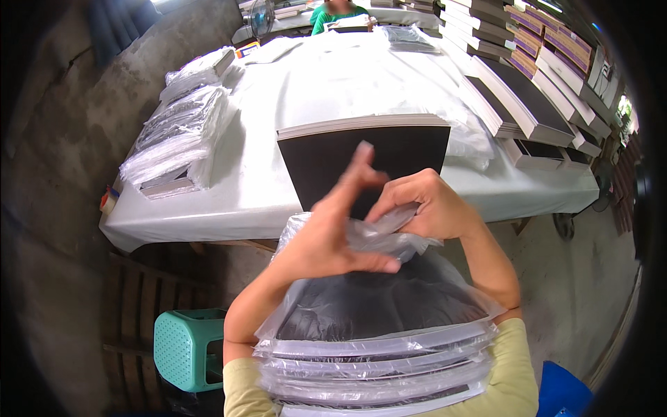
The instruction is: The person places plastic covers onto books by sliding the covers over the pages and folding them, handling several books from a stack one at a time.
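Observation:
My right hand (pixel 434 205) pinches the gathered edge of a clear plastic bag (pixel 385 240). My left hand (pixel 323 233), a little blurred, has its thumb and fingers spread apart. It is right beside the gathered plastic; I cannot tell whether it touches it. Below both hands, against my body, is a stack of flat black panels (pixel 375 306) with pale edges, wrapped in clear plastic in several layers. Just beyond my hands, an unwrapped stack of black panels (pixel 306 156) with white edges stands upright at the table's near edge. Its lower part is hidden behind my hands.
A white-covered table (pixel 257 149) spans the middle. Plastic-wrapped stacks (pixel 180 132) lie on its left, and black panels with white edges (pixel 524 101) are piled on its right. A green stool (pixel 184 351) is at lower left. Another person in green (pixel 337 15) is at the far end.

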### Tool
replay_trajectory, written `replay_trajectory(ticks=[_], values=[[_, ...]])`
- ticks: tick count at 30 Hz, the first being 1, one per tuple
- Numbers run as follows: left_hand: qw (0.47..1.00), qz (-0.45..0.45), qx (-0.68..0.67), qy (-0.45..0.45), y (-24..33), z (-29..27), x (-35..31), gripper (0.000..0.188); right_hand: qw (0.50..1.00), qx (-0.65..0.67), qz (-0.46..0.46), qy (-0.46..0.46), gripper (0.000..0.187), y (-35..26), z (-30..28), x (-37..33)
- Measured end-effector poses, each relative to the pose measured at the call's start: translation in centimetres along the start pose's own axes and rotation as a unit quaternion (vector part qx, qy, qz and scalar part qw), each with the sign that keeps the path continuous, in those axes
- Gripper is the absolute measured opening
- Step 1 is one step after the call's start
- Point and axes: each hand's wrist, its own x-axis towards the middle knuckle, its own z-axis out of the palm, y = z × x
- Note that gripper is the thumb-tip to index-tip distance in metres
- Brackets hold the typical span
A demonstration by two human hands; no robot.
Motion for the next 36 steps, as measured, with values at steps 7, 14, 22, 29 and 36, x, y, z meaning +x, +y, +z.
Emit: replay_trajectory(ticks=[7, 14, 22, 29, 36], values=[[0.910, -0.259, -0.270, 0.178, -2.9, 2.4, -0.8, 0.020, 0.870, 0.242, 0.141, 0.405, 0.042, 3.7, -2.0, -2.7], [0.930, -0.243, -0.211, 0.179, -3.6, 3.0, -1.4, 0.023, 0.927, 0.209, 0.054, 0.307, 0.060, 2.8, 1.0, -1.7], [0.898, -0.264, -0.347, 0.051, -2.7, 3.2, 0.0, 0.038, 0.962, 0.016, 0.109, 0.251, 0.038, 2.3, 2.1, -1.5], [0.895, -0.271, -0.287, 0.207, -3.2, 3.6, 0.2, 0.031, 0.942, -0.145, 0.112, 0.283, 0.060, 3.2, 2.6, -2.3], [0.905, -0.289, -0.250, 0.188, -3.6, 3.0, -0.7, 0.025, 0.931, 0.164, 0.082, 0.315, 0.059, 2.4, 2.2, -1.5]])
